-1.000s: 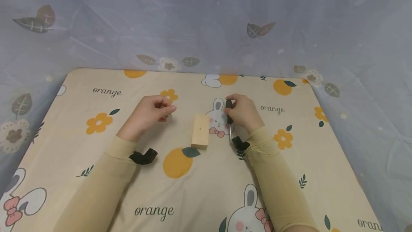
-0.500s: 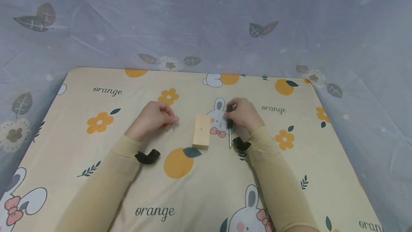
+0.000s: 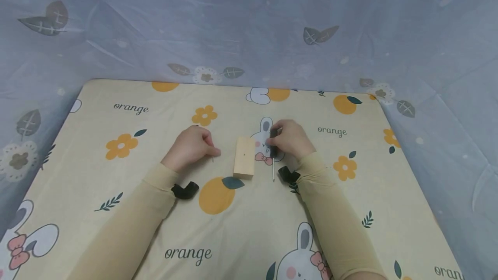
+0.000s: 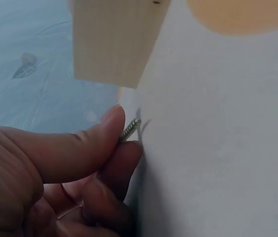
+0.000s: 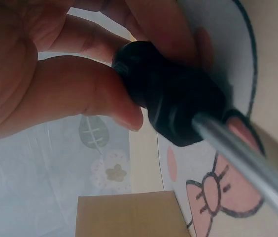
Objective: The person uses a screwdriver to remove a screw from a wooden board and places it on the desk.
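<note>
Between thumb and forefinger, my left hand (image 3: 192, 147) pinches a small threaded screw (image 4: 130, 129), its pointed end sticking out past the fingertips; its head is hidden in the grip. My right hand (image 3: 291, 138) holds a screwdriver (image 5: 171, 94) by its black handle, and the metal shaft (image 3: 273, 170) points toward the near side of the table. Between the two hands lies a pale wooden block (image 3: 244, 159) with a small dark hole or mark in its top face. Both hands are apart from the block, the left one closer to its left side.
A cream tablecloth (image 3: 186, 228) printed with oranges, flowers and rabbits covers the table. Behind it hangs a grey-blue curtain (image 3: 233, 20) with leaf prints. Black wrist pieces (image 3: 186, 190) stick out from under both sleeves.
With the screw, my left hand has moved right and nearer, toward the block. My right hand has shifted slightly nearer and left with the screwdriver. The block stays put on the cloth.
</note>
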Motion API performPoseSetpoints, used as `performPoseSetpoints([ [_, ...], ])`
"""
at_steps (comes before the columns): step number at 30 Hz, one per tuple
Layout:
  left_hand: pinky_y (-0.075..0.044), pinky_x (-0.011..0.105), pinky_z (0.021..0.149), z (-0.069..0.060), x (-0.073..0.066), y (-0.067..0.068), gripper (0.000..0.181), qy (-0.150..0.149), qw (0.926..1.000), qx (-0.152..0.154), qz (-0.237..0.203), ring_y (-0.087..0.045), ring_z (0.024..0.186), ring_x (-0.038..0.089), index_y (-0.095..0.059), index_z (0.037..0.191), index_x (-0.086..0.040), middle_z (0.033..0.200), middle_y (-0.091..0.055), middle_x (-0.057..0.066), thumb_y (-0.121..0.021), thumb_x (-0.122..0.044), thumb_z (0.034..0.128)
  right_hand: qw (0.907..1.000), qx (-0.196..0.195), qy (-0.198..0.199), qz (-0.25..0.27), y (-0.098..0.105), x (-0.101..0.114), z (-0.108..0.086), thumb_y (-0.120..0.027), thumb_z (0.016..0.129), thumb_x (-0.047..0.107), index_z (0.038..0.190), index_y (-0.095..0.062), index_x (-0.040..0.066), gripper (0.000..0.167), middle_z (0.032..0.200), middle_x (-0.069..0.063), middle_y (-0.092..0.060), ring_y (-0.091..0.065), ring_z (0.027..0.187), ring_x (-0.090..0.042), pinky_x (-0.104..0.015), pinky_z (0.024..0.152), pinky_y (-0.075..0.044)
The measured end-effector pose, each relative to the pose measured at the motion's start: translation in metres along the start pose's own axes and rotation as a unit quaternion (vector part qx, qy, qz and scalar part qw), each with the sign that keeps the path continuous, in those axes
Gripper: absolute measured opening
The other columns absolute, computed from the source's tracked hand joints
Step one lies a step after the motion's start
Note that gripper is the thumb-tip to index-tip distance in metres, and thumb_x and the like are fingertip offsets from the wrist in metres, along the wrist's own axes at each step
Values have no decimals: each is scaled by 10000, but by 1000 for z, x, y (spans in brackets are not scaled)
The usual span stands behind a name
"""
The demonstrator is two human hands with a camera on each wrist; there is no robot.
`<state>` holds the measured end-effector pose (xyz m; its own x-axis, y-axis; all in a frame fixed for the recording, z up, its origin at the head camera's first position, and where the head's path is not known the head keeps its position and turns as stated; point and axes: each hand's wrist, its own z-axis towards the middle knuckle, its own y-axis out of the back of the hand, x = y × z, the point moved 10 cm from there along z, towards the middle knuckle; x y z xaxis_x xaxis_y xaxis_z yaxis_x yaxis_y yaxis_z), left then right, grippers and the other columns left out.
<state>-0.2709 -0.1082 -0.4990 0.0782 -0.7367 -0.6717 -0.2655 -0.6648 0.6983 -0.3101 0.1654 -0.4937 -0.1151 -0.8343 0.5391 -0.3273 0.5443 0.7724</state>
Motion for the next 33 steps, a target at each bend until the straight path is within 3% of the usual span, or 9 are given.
performPoseSetpoints([
  [8,-423,315,666,0,-6,-3,343,-62,9988,-210,446,-587,741,232,-654,674,-135,706,-641,5,-921,-299,813,9994,-145,-9,-308,2,3,-2,-849,919,257,1334,-695,86,475,1182,-142,-737,-698,992,-292,-425,884,-582],
  [16,-432,321,633,0,-7,-8,340,123,9974,-268,651,-601,707,227,-672,695,-148,699,-655,-2,-929,-339,808,9987,-92,-27,-500,-3,6,-4,-850,919,285,1347,-638,68,525,1217,-133,-720,-665,1040,-295,-428,897,-584],
  [26,-440,321,635,-1,-3,-10,330,300,9978,-166,562,-603,738,243,-679,749,-130,750,-657,31,-908,-351,836,9983,6,-39,-582,-3,6,-6,-826,931,363,1328,-629,56,540,1173,-120,-713,-661,1014,-280,-402,867,-569],
  [33,-452,331,675,0,7,-9,369,298,9992,226,123,-582,812,250,-719,851,-137,848,-655,53,-769,-484,965,9976,32,-86,-683,0,1,-7,-703,1012,466,1345,-637,87,509,1154,-99,-717,-660,996,-278,-390,834,-542],
])
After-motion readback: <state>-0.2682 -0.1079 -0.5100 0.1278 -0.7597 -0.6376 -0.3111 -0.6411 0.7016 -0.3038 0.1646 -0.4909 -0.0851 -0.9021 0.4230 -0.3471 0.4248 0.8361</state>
